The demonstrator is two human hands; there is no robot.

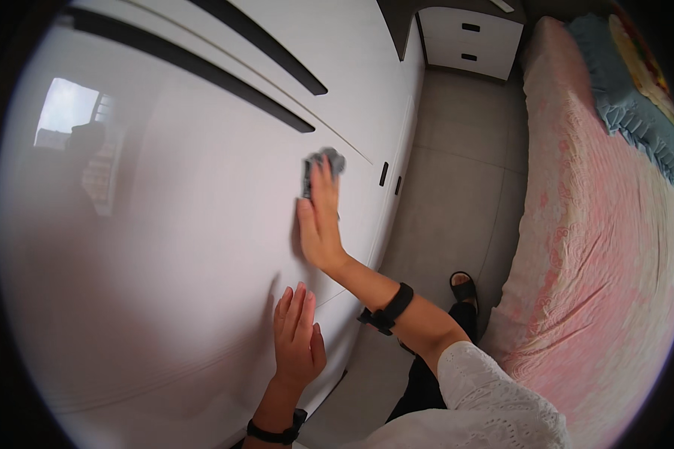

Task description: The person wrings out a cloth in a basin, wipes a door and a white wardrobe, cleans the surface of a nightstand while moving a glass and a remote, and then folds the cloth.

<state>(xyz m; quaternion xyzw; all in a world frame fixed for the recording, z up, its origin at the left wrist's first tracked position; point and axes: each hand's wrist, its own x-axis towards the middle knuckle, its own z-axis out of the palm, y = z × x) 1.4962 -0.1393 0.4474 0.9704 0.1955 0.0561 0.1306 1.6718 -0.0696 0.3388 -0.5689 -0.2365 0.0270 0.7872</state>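
Observation:
My right hand (323, 219) lies over a bunched grey cloth (332, 159) against the glossy white wardrobe door (202, 213). Its fingers point up the picture, and part of the cloth is hidden under them; hand and cloth are slightly blurred. Lower down, my left hand (299, 337) is beside the same white surface with its palm turned to it and nothing held. Whether it touches the door I cannot tell. Two long dark handles (202, 73) (264, 47) run along the door edges above the right hand.
Small dark pulls (383, 174) sit on the lower fronts. A white drawer cabinet (466, 42) stands at the top. To the right is a bed with a pink patterned cover (573, 236) and a blue ruffled pillow (623, 95). Grey floor tiles (455, 185) lie between bed and wardrobe, with my sandalled foot (463, 285) on them.

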